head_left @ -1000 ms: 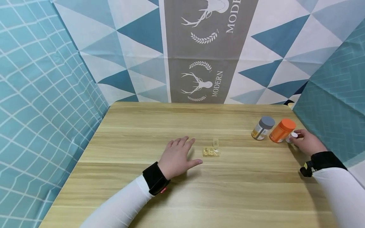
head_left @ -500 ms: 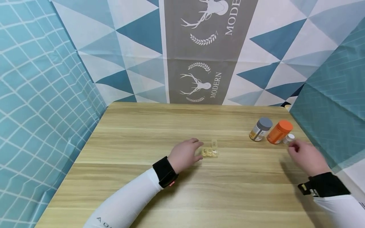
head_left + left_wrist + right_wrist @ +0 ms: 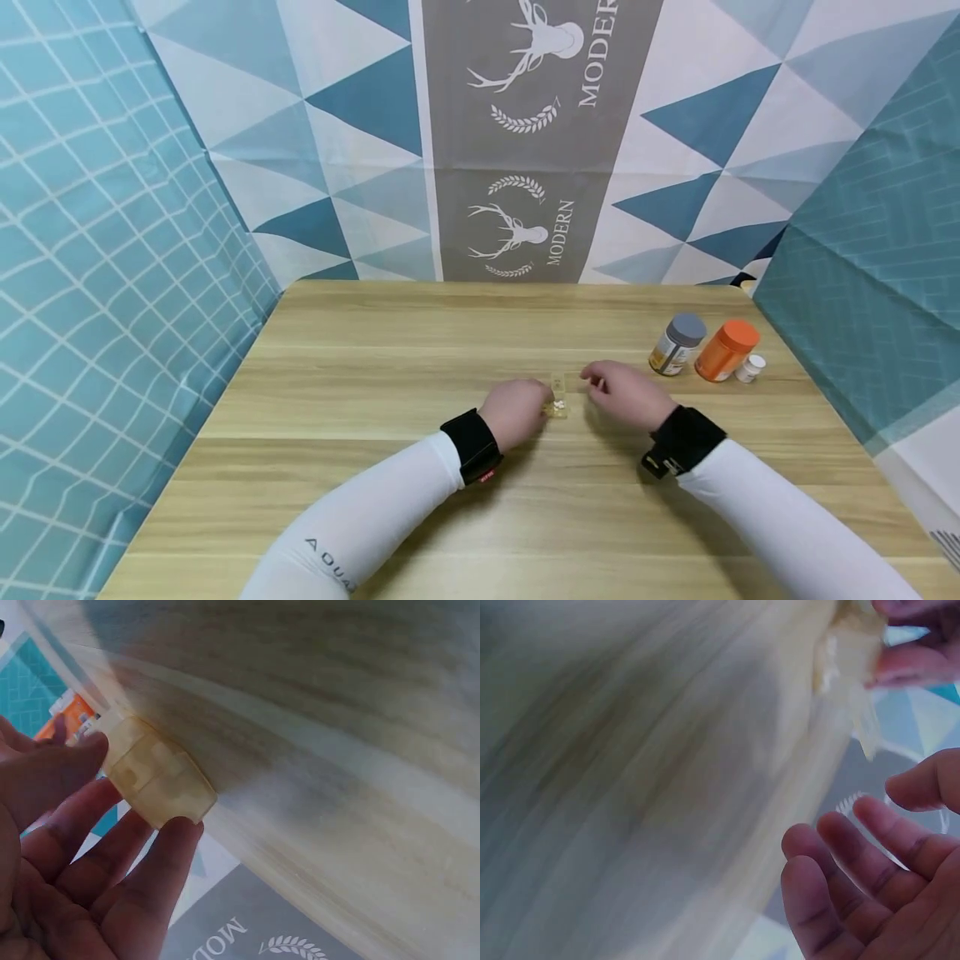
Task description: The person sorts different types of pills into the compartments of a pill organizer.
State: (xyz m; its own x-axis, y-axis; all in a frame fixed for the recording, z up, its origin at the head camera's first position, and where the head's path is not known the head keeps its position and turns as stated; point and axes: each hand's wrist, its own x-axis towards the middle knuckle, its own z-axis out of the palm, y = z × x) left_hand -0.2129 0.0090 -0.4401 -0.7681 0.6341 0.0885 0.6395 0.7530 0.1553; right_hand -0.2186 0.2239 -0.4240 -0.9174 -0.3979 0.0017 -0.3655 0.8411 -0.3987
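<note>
A small translucent yellow pill organizer point(image 3: 557, 409) rests on the wooden table, one lid point(image 3: 558, 382) standing up at its far side. White pills show in the compartment under that lid. My left hand point(image 3: 514, 413) grips the organizer from its left; in the left wrist view, thumb and fingers hold the pill organizer point(image 3: 159, 774) by its sides. Just right of it hovers my right hand point(image 3: 628, 395), apart from the box. In the right wrist view the right hand's fingers point(image 3: 806, 889) are loosely bent, with nothing seen between them and the thumb.
At the back right stand a grey-capped bottle point(image 3: 677, 344), an orange bottle point(image 3: 727, 351) and a small white bottle point(image 3: 751, 368), close together. The wooden table point(image 3: 420, 333) meets patterned cloth at its back and sides.
My right hand has left the small white bottle and moved left to beside the pill organizer. My left hand has moved right, from open beside the organizer to gripping it.
</note>
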